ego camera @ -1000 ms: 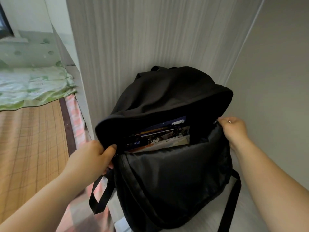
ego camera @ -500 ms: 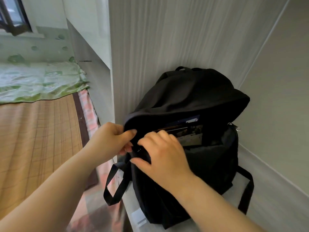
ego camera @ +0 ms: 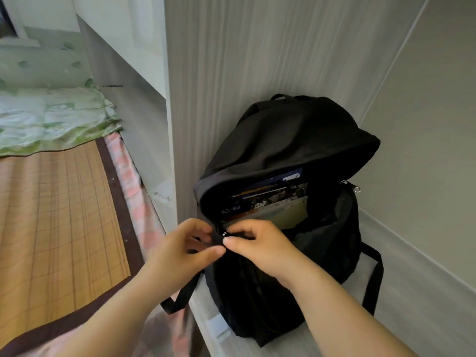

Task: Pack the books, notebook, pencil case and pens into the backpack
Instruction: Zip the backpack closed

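A black backpack (ego camera: 288, 140) stands upright on a pale shelf, leaning on the wood-grain wall, its main compartment gaping. Inside, books (ego camera: 273, 199) and a pale notebook (ego camera: 286, 215) stand on edge. My left hand (ego camera: 180, 249) pinches the bag's fabric at the left end of the opening. My right hand (ego camera: 257, 244) meets it there, fingertips pinching the small metal zipper pull (ego camera: 223, 234). A second zipper pull (ego camera: 356, 188) hangs at the right end of the opening. Pencil case and pens are not visible.
A bed with a bamboo mat (ego camera: 51, 215) and a green blanket (ego camera: 51, 117) lies to the left. A black strap (ego camera: 373, 282) hangs over the shelf (ego camera: 422, 300) at right, another strap (ego camera: 183, 295) at left. Grey walls close in behind and to the right.
My right hand left the right side of the opening and crossed to the left end, joining my left hand at the zipper pull. The view shifted so the bag sits further right.
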`<state>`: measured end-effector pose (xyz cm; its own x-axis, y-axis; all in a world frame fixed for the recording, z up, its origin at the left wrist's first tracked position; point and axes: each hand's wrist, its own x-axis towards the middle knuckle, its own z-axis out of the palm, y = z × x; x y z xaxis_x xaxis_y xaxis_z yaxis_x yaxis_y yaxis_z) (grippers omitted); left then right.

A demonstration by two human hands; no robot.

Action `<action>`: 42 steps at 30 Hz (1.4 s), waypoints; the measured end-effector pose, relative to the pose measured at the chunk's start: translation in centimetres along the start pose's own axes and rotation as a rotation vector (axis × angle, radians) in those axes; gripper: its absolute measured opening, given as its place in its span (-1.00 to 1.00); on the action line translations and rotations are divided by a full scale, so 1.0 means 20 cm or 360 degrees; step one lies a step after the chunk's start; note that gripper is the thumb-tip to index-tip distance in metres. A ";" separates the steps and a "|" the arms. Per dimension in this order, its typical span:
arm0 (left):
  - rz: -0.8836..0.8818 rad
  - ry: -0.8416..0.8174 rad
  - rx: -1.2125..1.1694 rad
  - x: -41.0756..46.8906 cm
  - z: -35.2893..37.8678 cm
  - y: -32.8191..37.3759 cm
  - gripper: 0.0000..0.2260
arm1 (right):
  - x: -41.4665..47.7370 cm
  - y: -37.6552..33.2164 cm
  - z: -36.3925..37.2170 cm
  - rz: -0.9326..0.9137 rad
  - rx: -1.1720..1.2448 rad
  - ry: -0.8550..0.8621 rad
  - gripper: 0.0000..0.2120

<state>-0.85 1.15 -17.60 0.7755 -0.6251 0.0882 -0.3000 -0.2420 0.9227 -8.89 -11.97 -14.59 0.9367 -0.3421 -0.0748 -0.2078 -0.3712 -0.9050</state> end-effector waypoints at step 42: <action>0.0408 0.0043 0.0618 0.03 0.01 -0.07 -0.67 | 0.12 0.04 0.01 -0.0029 -0.0189 0.0352 -0.72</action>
<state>-0.01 1.02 -18.87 0.6618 -0.6827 0.3096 -0.6656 -0.3453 0.6616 -6.71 -12.83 -15.59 0.8588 -0.5102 0.0467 -0.2352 -0.4737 -0.8487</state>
